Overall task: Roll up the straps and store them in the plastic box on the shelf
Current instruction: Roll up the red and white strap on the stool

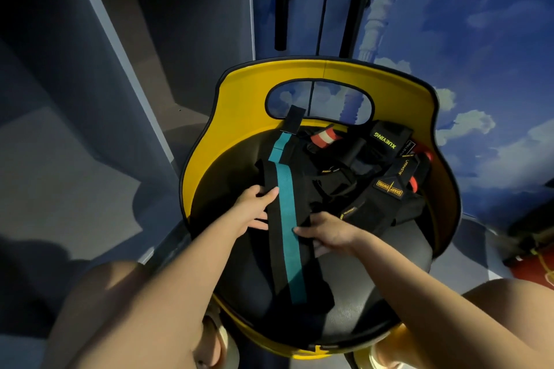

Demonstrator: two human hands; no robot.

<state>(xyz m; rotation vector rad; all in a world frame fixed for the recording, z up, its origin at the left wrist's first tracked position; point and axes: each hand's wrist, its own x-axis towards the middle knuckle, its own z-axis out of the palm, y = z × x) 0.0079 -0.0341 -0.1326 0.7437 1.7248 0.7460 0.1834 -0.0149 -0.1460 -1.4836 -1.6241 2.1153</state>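
A long black strap with a teal stripe (286, 210) lies stretched down the seat of a yellow chair (239, 99). My left hand (254, 207) grips its left edge about midway, thumb on top. My right hand (326, 234) holds the right edge a little lower, fingers pinching the fabric. A heap of other black straps (374, 177) with yellow labels and red-and-white bands is piled on the seat's far right. No plastic box is visible.
Grey open shelf compartments (105, 69) stand to the left of the chair. A blue cloud-patterned wall (479, 39) is behind. A red object (536, 266) lies on the floor at right. My knees frame the chair at the bottom.
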